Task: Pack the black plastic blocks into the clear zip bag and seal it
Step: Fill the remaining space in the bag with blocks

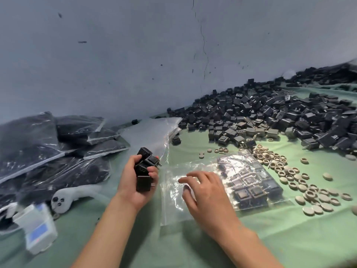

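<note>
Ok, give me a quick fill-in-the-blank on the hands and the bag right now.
1. The left hand grips several blocks, coloured ____.
2. The right hand, fingers spread, is on the bag, which lies on a ____ cloth.
3. Beige rings lie to the ____ of the bag.
Missing: black; green; right.

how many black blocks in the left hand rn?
4 blocks in the left hand: top, second, third, bottom. Fingers may hide more.
</note>
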Tool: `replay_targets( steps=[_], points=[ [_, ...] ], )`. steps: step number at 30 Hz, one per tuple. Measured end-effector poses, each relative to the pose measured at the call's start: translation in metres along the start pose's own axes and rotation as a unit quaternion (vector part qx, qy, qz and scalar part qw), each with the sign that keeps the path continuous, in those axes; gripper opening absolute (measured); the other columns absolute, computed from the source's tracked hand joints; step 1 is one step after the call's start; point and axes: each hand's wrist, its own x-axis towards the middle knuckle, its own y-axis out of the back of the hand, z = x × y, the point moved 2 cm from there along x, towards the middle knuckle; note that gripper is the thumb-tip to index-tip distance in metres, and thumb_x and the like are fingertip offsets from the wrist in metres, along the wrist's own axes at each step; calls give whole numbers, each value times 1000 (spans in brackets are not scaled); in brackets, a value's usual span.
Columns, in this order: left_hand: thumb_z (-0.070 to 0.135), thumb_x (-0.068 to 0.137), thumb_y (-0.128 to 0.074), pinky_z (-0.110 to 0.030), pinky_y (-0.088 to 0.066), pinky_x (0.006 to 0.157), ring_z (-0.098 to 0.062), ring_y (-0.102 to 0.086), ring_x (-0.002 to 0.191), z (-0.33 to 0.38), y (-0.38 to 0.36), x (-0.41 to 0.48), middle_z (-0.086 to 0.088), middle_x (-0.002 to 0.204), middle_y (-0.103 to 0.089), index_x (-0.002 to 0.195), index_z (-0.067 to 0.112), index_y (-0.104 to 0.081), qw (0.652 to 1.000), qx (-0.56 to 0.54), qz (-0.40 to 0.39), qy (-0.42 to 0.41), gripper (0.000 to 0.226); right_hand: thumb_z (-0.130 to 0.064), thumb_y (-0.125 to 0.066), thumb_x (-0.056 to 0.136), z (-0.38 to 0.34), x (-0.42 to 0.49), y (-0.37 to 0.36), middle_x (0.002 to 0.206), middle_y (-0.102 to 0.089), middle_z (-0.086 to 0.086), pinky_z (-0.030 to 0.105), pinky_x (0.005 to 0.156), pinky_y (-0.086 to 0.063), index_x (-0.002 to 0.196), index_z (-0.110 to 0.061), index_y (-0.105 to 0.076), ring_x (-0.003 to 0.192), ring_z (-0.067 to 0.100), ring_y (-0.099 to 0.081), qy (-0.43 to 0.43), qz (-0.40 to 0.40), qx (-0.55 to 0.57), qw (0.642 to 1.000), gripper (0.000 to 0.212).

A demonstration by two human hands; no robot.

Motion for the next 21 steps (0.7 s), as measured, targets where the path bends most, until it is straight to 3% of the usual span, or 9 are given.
replay_targets(
  steps=[3,6,11,14,18,21],
  points=[
    [31,91,-51,-17,-43,37,-7,-46,44,10,9,-18,-1,74,-51,100,5,-58,999,27,38,-16,28,-58,-35,95,-28,-8,-19,136,-51,-8,36,113,-27,135,-35,-53,128,18,-43,-11,-51,-16,999,50],
    [30,92,-52,-16,-42,37,-9,-46,45,26,16,-29,-6,75,-57,100,2,-58,989,121,81,-25,30,-72,-26,87,-42,-13,-33,141,-43,-5,39,108,-25,145,-36,-39,130,20,-37,-21,-103,-71,992,69],
    [28,93,-53,-19,-42,37,-11,-48,44,48,15,-35,-10,79,-65,99,4,-56,971,211,103,-46,25,-61,-40,90,-50,-15,-42,128,-41,2,41,96,-32,144,-28,-33,117,26,-40,-50,-127,-112,984,64],
    [30,92,-52,-17,-42,35,-9,-48,40,26,13,-35,-6,62,-61,95,4,-57,984,141,104,-27,27,-41,-40,96,-49,-15,-39,125,-43,4,38,93,-36,143,-23,-33,114,26,-42,-87,-130,-101,983,50],
    [26,91,-52,-17,-46,38,-10,-52,42,-20,10,-32,-8,67,-61,89,3,-58,995,-44,84,-20,24,-28,-44,98,-45,-11,-29,119,-60,3,36,92,-40,142,-21,-41,113,23,-53,-170,-71,70,980,45],
    [26,90,-54,-18,-47,40,-11,-54,45,-42,4,-28,-8,68,-60,93,2,-58,993,-83,81,-20,24,-25,-47,98,-45,-11,-26,110,-64,-1,34,86,-44,134,-24,-50,103,19,-59,-184,-24,114,976,36]
  ],
)
